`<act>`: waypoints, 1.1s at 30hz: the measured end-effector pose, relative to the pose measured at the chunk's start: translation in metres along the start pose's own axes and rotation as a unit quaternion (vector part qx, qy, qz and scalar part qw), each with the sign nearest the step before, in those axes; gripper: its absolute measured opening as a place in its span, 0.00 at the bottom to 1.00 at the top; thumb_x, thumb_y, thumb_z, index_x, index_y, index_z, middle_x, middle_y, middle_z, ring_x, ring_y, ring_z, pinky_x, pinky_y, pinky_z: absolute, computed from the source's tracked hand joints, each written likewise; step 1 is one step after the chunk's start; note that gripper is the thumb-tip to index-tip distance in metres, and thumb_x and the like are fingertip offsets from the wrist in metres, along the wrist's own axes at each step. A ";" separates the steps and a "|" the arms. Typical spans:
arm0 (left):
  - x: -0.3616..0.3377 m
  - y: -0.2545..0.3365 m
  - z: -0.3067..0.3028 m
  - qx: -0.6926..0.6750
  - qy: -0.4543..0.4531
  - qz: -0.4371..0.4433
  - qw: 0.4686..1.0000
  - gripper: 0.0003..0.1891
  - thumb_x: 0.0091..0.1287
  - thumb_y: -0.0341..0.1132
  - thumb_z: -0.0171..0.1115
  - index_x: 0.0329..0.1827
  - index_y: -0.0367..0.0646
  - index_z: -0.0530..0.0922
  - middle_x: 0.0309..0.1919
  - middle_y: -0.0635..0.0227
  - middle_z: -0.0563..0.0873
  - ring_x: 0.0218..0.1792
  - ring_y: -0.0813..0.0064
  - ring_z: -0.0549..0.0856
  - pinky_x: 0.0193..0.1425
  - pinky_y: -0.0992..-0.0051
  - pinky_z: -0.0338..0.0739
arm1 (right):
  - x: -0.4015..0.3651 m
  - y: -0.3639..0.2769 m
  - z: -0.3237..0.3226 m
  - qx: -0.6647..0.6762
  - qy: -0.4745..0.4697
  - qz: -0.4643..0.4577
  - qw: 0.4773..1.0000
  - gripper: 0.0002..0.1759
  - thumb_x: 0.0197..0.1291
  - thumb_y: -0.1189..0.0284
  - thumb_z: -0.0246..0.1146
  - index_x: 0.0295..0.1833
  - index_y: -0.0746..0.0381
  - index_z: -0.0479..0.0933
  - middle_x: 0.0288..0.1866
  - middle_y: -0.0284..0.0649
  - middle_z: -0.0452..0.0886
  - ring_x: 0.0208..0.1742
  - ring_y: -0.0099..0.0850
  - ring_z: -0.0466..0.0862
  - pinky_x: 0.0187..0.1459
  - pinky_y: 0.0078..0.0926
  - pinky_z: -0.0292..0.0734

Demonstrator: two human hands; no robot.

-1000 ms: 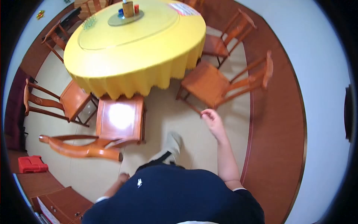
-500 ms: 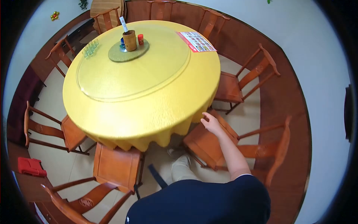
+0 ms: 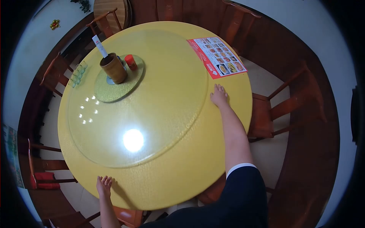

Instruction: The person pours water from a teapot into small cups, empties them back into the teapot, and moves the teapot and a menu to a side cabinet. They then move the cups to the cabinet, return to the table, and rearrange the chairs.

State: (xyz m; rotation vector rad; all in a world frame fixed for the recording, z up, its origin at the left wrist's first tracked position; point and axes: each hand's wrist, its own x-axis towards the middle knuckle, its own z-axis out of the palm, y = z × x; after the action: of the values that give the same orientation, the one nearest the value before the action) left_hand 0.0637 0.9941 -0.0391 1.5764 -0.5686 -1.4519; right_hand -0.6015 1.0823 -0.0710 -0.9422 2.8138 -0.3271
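Right hand (image 3: 219, 95): palm down, fingers a little spread, over the right part of the surface, just beside the near edge of the menu sheet; contact with the cloth cannot be told.
Left hand (image 3: 104, 185): fingers slightly apart and loosely curled, at the near left edge of the surface, a shadow beside it on the cloth; whether it touches cannot be told.
Menu sheet (image 3: 220, 57): rectangular, red and white, printed with rows of food photos, lying flat at the far right, partly on the clear turntable's rim area.
Surface (image 3: 182, 186): large, round, covered with a yellow cloth.
Clear turntable (image 3: 167, 114): wide, round, glass-like, reflecting a bright round light.
Green disc (image 3: 104, 90): round, textured, on the clear turntable.
Brown cup (image 3: 114, 69): cylindrical, on the green disc, with a white paper strip (image 3: 100, 46) standing tilted in it.
Red container (image 3: 130, 62): small, cylindrical, beside the brown cup.
Clear glasses (image 3: 78, 75): grouped near the left edge.
Wooden chairs (image 3: 287, 106): reddish brown, around the surface.
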 end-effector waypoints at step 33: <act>-0.039 -0.074 0.133 -0.073 -0.116 -0.144 0.980 0.15 0.65 0.41 0.40 0.44 0.37 0.65 0.37 0.63 0.72 0.39 0.66 0.73 0.43 0.71 0.72 | -0.317 -0.058 0.018 0.083 -0.076 -0.359 0.927 0.26 0.44 0.61 0.56 0.48 0.66 0.68 0.46 0.51 0.67 0.51 0.43 0.64 0.56 0.47 0.53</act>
State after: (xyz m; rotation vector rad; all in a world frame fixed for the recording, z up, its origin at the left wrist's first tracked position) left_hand -0.0880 1.0230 -0.0684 1.4256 -0.3649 -1.8698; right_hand -0.3145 1.2273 -0.0491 -1.8312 2.1581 -0.5311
